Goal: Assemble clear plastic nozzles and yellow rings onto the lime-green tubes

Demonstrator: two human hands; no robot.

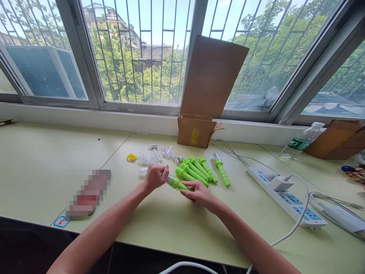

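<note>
White cable (186,263) loops in front of the green plastic tube (176,184), right hand (202,195) clamping it, left hand (156,177) its clear cap (170,179), seemingly for steadiness.

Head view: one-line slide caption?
Left hand and right hand hold a clear-topped green tube over a pale table, near other green tubes and clear plastic pieces.

I'm getting at least six green tubes (218,167), maybe seven since some overlap. Clear plastic pieces (142,158), seven or more, kinda hard to split up. Yellow rings (131,156), looks like more than one, can't tell exactly. Then one bottle (298,144), one power strip (295,204), two cardboard boxes (196,131), plus one left hand (156,177) and one right hand (199,195).
</note>
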